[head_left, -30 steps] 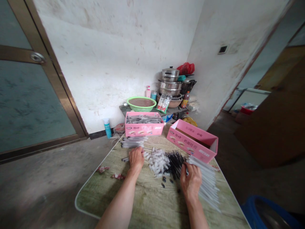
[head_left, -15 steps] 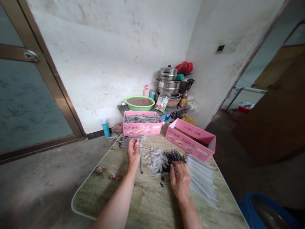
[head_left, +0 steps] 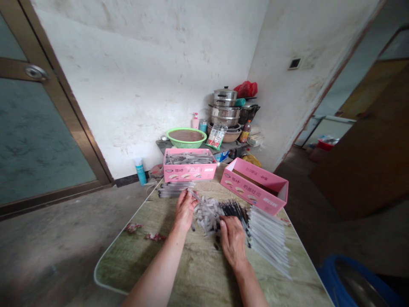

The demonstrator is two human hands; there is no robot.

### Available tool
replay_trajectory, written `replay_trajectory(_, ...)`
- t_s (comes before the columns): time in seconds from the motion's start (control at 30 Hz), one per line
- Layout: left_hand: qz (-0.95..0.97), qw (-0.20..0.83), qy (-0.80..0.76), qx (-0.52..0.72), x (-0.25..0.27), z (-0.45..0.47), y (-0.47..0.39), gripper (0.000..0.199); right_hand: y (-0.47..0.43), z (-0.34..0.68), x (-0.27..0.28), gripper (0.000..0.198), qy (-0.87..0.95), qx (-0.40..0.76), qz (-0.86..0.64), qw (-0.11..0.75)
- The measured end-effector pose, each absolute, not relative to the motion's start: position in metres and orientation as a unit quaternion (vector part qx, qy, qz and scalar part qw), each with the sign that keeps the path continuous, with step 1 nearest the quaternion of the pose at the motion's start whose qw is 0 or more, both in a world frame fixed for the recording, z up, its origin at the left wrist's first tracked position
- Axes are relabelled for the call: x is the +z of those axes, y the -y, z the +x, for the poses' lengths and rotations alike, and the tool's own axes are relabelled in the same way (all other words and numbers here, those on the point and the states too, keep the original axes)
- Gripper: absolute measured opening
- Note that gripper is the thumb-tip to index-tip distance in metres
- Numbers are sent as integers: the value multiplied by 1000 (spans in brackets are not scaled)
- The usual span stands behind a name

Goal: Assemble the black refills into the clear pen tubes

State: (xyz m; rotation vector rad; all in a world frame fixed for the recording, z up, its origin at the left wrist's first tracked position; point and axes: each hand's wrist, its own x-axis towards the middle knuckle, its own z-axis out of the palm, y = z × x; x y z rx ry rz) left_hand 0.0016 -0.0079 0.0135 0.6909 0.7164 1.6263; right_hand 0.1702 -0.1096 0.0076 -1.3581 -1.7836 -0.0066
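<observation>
My left hand (head_left: pixel 185 209) pinches one end of a slim translucent pen (head_left: pixel 204 203) between thumb and fingers. The pen slants down to the right, and its other end meets the closed fingertips of my right hand (head_left: pixel 233 238). Under the pen lies a heap of whitish translucent pen caps (head_left: pixel 204 221). Thin black pen parts (head_left: pixel 234 209) are bunched just beyond my right hand, and clear pen barrels (head_left: pixel 270 243) lie in a row to its right. A few small black pieces (head_left: pixel 217 243) rest beside my right thumb. Capped pens (head_left: pixel 174 190) lie stacked behind my left hand.
A pink box (head_left: pixel 190 173) full of pens stands at the table's far edge, with a second pink box (head_left: pixel 252 189) angled to its right. Behind them a shelf bears a green basin (head_left: pixel 186 145) and stacked pots (head_left: pixel 225 111). A blue tub (head_left: pixel 332 273) stands lower right.
The pen in my left hand has swung from hanging downward to slanting toward my right hand. My right hand has moved left from the black parts to the pen's end.
</observation>
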Motion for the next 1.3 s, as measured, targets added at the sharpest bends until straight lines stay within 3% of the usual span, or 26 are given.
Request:
replay_trajectory(0.47,399,665,-288,561,12,15,23,38,110,168,3,33,721,25,-549,422)
replay_trajectory(0.87,395,623,-347,579,10,15,19,41,108,163,1,39,747,-15,-543,384)
replay_trajectory(1.17,389,621,-356,580,11,15,20,42,109,163,2,31,701,36,-548,456)
replay_trajectory(1.3,387,621,-346,587,10,14,19,41,109,164,6,29,705,55,-548,447)
